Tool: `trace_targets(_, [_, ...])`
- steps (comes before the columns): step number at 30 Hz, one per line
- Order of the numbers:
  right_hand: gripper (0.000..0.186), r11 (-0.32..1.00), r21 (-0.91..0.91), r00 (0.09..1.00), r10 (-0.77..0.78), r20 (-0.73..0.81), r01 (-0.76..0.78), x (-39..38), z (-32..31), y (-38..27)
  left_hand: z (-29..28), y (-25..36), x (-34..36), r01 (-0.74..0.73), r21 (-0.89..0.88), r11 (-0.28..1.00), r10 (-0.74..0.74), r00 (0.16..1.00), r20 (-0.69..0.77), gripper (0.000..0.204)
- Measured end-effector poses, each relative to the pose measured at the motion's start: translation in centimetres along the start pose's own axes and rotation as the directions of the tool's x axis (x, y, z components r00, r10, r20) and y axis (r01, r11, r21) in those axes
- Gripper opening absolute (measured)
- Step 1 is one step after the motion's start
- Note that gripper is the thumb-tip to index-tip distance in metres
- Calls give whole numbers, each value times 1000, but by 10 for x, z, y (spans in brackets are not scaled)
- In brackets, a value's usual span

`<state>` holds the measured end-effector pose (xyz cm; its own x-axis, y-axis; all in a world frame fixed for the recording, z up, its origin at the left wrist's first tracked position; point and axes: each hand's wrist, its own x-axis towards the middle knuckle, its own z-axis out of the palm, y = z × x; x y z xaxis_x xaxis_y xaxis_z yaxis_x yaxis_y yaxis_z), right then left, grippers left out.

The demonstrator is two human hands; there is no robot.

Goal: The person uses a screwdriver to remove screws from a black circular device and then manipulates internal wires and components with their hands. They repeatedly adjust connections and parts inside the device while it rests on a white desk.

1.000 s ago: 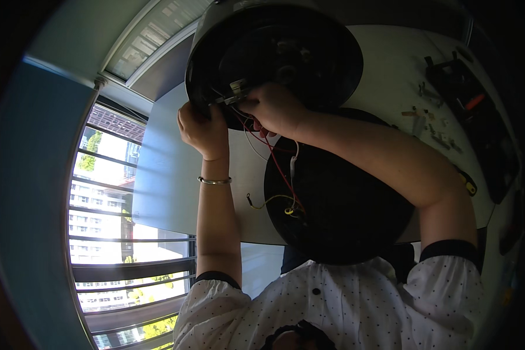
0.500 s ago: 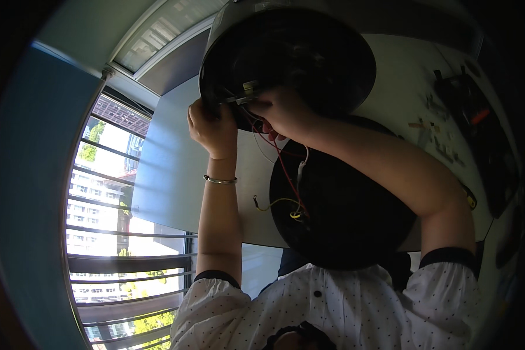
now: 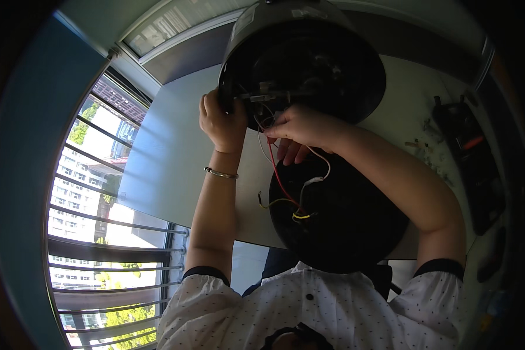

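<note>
A large round appliance housing (image 3: 309,64), dark inside with a grey outer wall, lies on its side with its open bottom facing me. My left hand (image 3: 223,119) is closed around the left part of its rim, thumb side inward. Just below the opening, my right hand (image 3: 300,131) pinches thin wires near a red sleeve; its lower fingers are loosely apart. A red wire (image 3: 278,175) and a white wire (image 3: 326,169) run down from there to a round black base cover (image 3: 356,216). A yellow wire (image 3: 274,204) with a dark end sticks out at the cover's left.
The pale table (image 3: 169,140) stretches left to a barred window (image 3: 111,233). At the right lie a black tool case (image 3: 469,146) with a red item in it and several small parts (image 3: 420,146). A low partition (image 3: 186,52) bounds the far side.
My right hand has come down and out of the housing's opening, drawing back from the metal part inside to the wires. My left hand stays on the rim. The whole view has shifted slightly.
</note>
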<state>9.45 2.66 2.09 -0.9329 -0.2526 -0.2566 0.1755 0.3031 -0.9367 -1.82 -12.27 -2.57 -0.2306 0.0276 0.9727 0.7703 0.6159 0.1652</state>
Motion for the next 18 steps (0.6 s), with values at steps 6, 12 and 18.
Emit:
trace_targets(6, [35,982,185,999,-29,-13,31,-22,-12,12,4,-1,0,1,-4,1000,-1,1000,0,25])
trace_targets(12, [40,944,281,978,-196,65,171,-45,10,3,2,3,0,90,-28,996,-89,996,26,22])
trace_targets(18, [33,973,90,969,-222,105,214,-64,31,-5,2,-3,0,26,13,1000,-27,999,17,25])
